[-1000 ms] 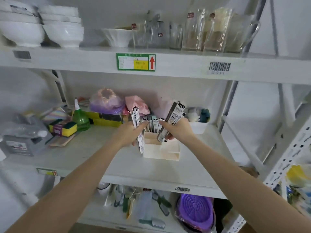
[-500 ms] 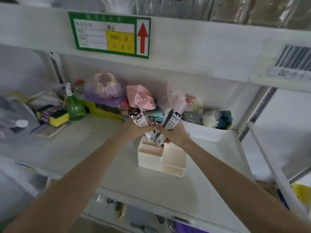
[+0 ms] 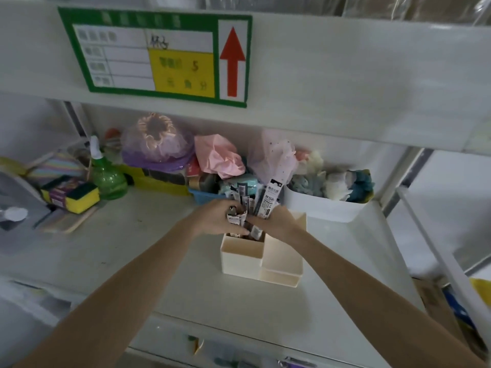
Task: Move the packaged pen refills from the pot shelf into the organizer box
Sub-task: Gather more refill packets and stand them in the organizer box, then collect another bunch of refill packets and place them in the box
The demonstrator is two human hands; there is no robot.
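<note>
Two bare forearms reaching to the cream organizer box (image 3: 240, 261) on the white shelf (image 3: 138, 251). Far left of the box: yellow sponge (image 3: 79, 199), then green spray bottle (image 3: 107, 176). Just above the box's rear compartment: left hand (image 3: 218, 221) curled around short refill packets, touching the right hand (image 3: 276, 221), itself clamped on the packaged pen refills (image 3: 269, 199), upright, lower ends dipping into that compartment. Right of the box and behind: white bin (image 3: 324, 211).

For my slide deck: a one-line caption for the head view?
Both hands press packaged pen refills into the cream organizer box.
</note>
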